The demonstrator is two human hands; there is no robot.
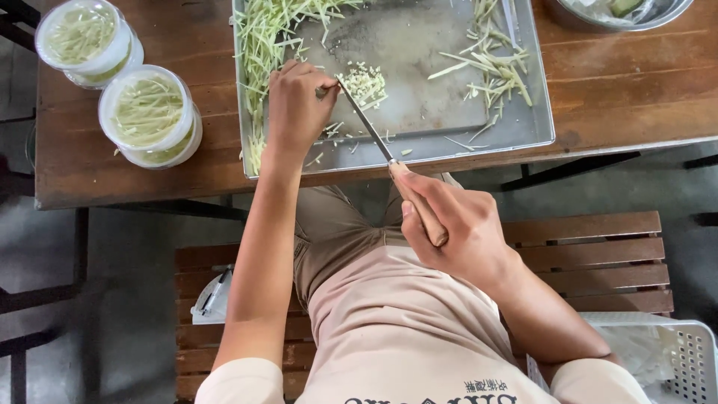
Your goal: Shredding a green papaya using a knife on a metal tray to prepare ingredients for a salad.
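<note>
My right hand (pixel 452 228) grips the wooden handle of a long thin knife (pixel 368 123), whose blade reaches up onto a grey cutting board (pixel 419 67). My left hand (pixel 295 108) rests on the board with fingers curled, pinching something small at the blade's tip. Beside the tip lies a small heap of finely chopped pale green pieces (pixel 365 81). The board sits in a metal tray (pixel 538 112) on a wooden table (pixel 613 82). Long green shreds (pixel 262 45) pile along the tray's left side, and more shreds (pixel 493 67) lie on the right.
Two stacks of lidded round plastic tubs of green shreds stand at the table's left, one (pixel 84 39) behind the other (pixel 149 114). A metal bowl (pixel 621 11) sits at top right. I sit on a slatted wooden bench (pixel 598 254); a white plastic basket (pixel 688 359) is at right.
</note>
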